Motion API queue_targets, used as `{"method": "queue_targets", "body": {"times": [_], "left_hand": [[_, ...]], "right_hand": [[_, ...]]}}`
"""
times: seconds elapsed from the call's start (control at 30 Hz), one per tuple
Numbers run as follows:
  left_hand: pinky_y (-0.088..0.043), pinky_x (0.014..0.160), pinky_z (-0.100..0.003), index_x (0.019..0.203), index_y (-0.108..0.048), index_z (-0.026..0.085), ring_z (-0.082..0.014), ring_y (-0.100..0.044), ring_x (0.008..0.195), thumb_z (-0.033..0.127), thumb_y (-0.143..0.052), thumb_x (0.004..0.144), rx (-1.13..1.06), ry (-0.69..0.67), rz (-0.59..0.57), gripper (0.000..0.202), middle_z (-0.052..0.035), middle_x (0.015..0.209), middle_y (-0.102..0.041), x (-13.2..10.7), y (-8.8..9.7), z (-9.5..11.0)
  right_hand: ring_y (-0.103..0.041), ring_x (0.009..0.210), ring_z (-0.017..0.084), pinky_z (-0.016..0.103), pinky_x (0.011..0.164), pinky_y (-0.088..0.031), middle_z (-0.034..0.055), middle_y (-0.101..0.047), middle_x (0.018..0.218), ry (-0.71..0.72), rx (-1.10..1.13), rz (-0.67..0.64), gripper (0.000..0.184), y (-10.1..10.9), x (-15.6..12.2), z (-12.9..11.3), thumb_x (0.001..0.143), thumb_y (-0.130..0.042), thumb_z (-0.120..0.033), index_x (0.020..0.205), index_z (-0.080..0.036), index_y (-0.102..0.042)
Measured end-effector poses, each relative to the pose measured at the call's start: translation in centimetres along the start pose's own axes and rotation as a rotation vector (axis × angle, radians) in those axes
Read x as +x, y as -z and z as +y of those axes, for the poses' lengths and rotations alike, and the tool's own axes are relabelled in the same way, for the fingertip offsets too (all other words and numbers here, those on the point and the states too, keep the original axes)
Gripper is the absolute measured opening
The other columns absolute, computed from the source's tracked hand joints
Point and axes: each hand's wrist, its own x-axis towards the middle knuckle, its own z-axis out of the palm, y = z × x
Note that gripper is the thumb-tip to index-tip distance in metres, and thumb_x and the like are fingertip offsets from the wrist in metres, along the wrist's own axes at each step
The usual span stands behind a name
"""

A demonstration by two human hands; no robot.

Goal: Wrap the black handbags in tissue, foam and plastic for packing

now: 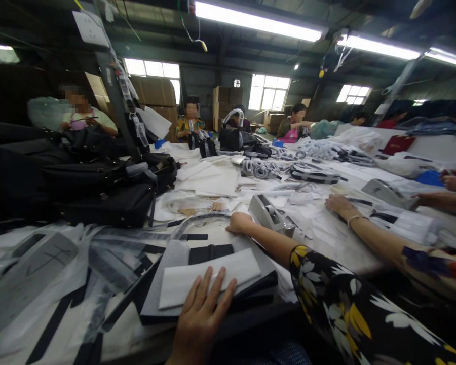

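My left hand (207, 299) lies flat with fingers spread on a folded white foam sheet (213, 274). Beneath the sheet is a black bag (213, 252) lying flat on the table, with grey-white wrapping paper around it. A bag handle (197, 219) wrapped in clear plastic arches out from the bag's far side. At that handle's right end, my right hand (240, 223) has its fingers closed round it; the fingertips are partly hidden. Just right of this hand stands a grey tape dispenser (269, 213).
Another tape dispenser (34, 274) and plastic-wrapped straps (114, 258) lie to the left. Black bags (99, 192) are heaped behind them. White sheets (213, 175) spread across the table. At right, a co-worker's hand (342, 205) rests on the table; several people sit beyond.
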Motion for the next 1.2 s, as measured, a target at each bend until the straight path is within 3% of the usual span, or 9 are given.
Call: {"method": "queue_targets", "body": {"times": [0.3, 0.4, 0.53, 0.63, 0.7, 0.8, 0.93, 1.1, 1.2], "left_hand": [[-0.036, 0.115, -0.041, 0.144, -0.049, 0.031, -0.0272, -0.045, 0.137, 0.019, -0.038, 0.101, 0.004, -0.006, -0.072, 0.045, -0.0003, 0.150, -0.047, 0.2, 0.6, -0.2], [-0.034, 0.116, -0.041, 0.143, -0.050, 0.031, -0.0269, -0.046, 0.137, 0.026, -0.037, 0.103, -0.029, 0.008, -0.071, 0.042, 0.0003, 0.150, -0.048, 0.3, 0.5, -0.3], [-0.031, 0.117, -0.040, 0.143, -0.050, 0.031, -0.0263, -0.047, 0.136, 0.028, -0.033, 0.104, -0.047, 0.008, -0.071, 0.043, 0.0001, 0.149, -0.049, 0.4, 0.6, -0.3], [-0.032, 0.117, -0.040, 0.143, -0.050, 0.031, -0.0261, -0.047, 0.136, 0.029, -0.034, 0.103, -0.039, -0.001, -0.085, 0.042, 0.0001, 0.150, -0.048, 0.4, 0.7, -0.3], [-0.034, 0.115, -0.041, 0.143, -0.049, 0.031, -0.0265, -0.046, 0.137, 0.024, -0.035, 0.103, -0.018, -0.010, -0.105, 0.044, 0.0002, 0.150, -0.047, 0.4, 0.8, -0.4], [-0.037, 0.113, -0.042, 0.145, -0.047, 0.031, -0.0272, -0.044, 0.138, 0.014, -0.034, 0.100, 0.038, -0.050, -0.140, 0.049, -0.0001, 0.151, -0.046, 0.4, 0.6, -0.8], [-0.039, 0.112, -0.042, 0.147, -0.045, 0.030, -0.0272, -0.045, 0.138, 0.014, -0.036, 0.099, 0.082, -0.089, -0.142, 0.050, -0.0010, 0.152, -0.045, 0.6, 0.2, -1.4], [-0.037, 0.115, -0.048, 0.144, -0.049, 0.027, -0.0277, -0.044, 0.139, 0.014, -0.036, 0.099, 0.070, -0.059, -0.189, 0.049, -0.0025, 0.153, -0.044, 1.0, 0.0, -1.2], [-0.030, 0.119, -0.050, 0.138, -0.055, 0.018, -0.0269, -0.042, 0.140, 0.012, -0.033, 0.099, 0.067, -0.104, -0.198, 0.045, -0.0070, 0.151, -0.046, 1.4, -0.3, -0.7]], "right_hand": [[-0.062, 0.066, 0.012, 0.022, 0.063, -0.049, 0.0021, -0.066, 0.074, 0.093, 0.726, -0.052, 0.024, 0.1, -1.1, 2.4, 0.087, -0.071, -0.034, 0.081, -0.013, -0.061], [-0.065, 0.071, 0.012, 0.020, 0.065, -0.049, 0.0028, -0.069, 0.079, 0.151, 0.998, -0.045, 0.032, 0.4, -2.6, 2.8, 0.081, -0.077, -0.039, 0.092, -0.015, -0.058], [-0.067, 0.078, 0.013, 0.022, 0.070, -0.050, 0.0018, -0.070, 0.091, 0.256, 1.266, -0.006, 0.064, 1.3, -5.7, 2.9, 0.071, -0.083, -0.046, 0.121, -0.020, -0.052], [-0.066, 0.076, 0.012, 0.023, 0.073, -0.051, -0.0016, -0.069, 0.085, 0.429, 1.432, 0.002, 0.076, 1.6, -8.7, 3.1, 0.069, -0.086, -0.039, 0.133, -0.021, -0.048], [-0.068, 0.077, 0.013, 0.025, 0.076, -0.053, -0.0018, -0.070, 0.082, 0.561, 1.412, 0.042, 0.074, 1.5, -10.9, 3.4, 0.073, -0.085, -0.031, 0.137, -0.021, -0.048], [-0.071, 0.084, 0.015, 0.028, 0.084, -0.055, 0.0012, -0.075, 0.089, 0.678, 1.164, 0.192, 0.059, 0.5, -14.3, 4.2, 0.083, -0.077, -0.024, 0.138, -0.023, -0.053], [-0.072, 0.085, 0.015, 0.025, 0.083, -0.056, 0.0042, -0.076, 0.091, 0.885, 0.765, 0.432, 0.019, -2.0, -17.3, 5.3, 0.095, -0.060, -0.016, 0.107, -0.021, -0.074], [-0.071, 0.094, 0.017, 0.036, 0.099, -0.052, 0.0067, -0.076, 0.092, 1.049, 0.498, 0.693, 0.024, -5.0, -18.1, 5.7, 0.097, -0.053, -0.011, 0.112, -0.017, -0.070], [-0.070, 0.102, 0.016, 0.037, 0.105, -0.049, 0.0041, -0.077, 0.095, 1.100, 0.333, 0.802, 0.020, -6.2, -17.8, 6.2, 0.096, -0.057, -0.013, 0.111, -0.019, -0.069]]}}
